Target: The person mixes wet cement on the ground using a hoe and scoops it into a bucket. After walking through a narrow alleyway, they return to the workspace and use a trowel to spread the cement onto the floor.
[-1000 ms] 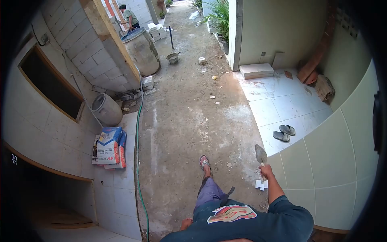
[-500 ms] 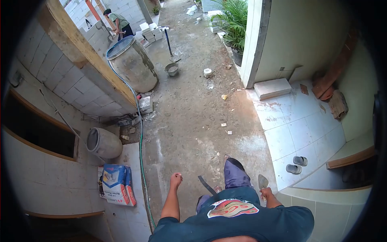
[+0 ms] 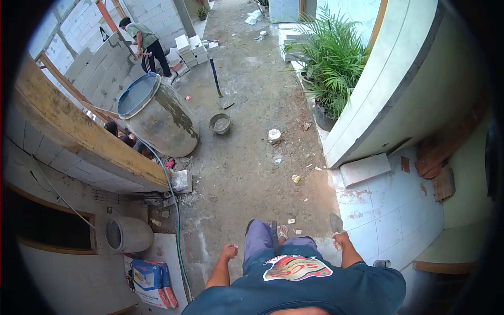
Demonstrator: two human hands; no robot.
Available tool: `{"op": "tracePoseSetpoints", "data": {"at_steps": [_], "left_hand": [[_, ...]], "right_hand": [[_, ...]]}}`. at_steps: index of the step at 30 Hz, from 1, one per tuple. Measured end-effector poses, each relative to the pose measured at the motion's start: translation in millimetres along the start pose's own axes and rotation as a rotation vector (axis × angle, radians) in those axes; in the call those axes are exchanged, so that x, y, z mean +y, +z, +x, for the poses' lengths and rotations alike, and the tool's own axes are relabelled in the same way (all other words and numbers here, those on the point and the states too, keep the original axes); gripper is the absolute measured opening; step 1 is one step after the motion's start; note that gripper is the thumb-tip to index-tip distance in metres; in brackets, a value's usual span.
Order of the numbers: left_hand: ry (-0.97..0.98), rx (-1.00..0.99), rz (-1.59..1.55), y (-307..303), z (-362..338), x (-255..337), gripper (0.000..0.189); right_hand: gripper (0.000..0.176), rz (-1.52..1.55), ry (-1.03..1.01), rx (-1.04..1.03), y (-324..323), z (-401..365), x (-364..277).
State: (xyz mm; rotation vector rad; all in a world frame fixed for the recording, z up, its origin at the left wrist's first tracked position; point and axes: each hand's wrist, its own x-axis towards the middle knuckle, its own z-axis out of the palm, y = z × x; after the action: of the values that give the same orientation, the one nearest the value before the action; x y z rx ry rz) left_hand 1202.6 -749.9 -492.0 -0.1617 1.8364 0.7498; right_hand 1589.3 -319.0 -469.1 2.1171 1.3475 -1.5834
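The right hand [image 3: 342, 240] has its fingers closed round a trowel [image 3: 336, 223], beside the white tiles [image 3: 362, 231]; the left hand's [image 3: 229, 252] fingers are curled, whether on anything I cannot tell. Walking forward has brought the bucket [image 3: 219, 124], drum [image 3: 170, 121] and bent co-worker [image 3: 148, 47] nearer than a second ago, leaving the trowel closer to the bucket yet well apart

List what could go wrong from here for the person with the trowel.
1. The sandal leaves much of the foot bare, so the small pale fragments beside it might cut or trip it.
2. The trowel in the right hand points forward; a stumble could drive its blade into something.
3. The hoe stands handle-up near the bucket, so it might topple if bumped.
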Motion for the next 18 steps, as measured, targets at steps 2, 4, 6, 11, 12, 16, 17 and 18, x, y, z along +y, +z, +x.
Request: {"op": "tracePoseSetpoints", "data": {"at_steps": [2,4,6,11,12,16,17,18], "left_hand": [[-0.002,0.128,-0.268,-12.2,8.2,24.3,0.006],[-0.057,0.135,-0.252,-28.6,27.5,46.9,0.006],[-0.129,0.141,-0.236,-47.7,49.5,62.8,0.007],[-0.337,0.037,-0.079,-119.4,192.4,107.0,0.013],[-0.3,0.062,-0.036,-141.9,192.1,158.0,0.014],[0.14,0.233,-0.044,-218.9,284.5,350.8,0.017],[0.304,0.323,0.101,-233.8,269.1,434.0,0.018],[0.384,0.362,0.238,-250.0,285.0,496.6,0.02]], "right_hand": [[0.015,-0.003,-0.112,-0.002,6.4,34.1,-105.1],[0.014,0.026,-0.163,-0.039,16.8,56.0,-206.9],[0.017,0.08,-0.183,-0.053,30.6,55.4,-296.1],[0.017,0.021,-0.137,-0.059,92.3,100.5,-430.9],[0.016,0.043,-0.149,-0.04,106.5,104.8,-444.0],[0.018,-0.049,0.008,-0.046,143.8,113.1,-478.8],[0.018,-0.06,0.028,-0.08,149.8,130.6,-476.1],[0.018,-0.068,0.043,-0.115,155.1,145.2,-480.9]]}}
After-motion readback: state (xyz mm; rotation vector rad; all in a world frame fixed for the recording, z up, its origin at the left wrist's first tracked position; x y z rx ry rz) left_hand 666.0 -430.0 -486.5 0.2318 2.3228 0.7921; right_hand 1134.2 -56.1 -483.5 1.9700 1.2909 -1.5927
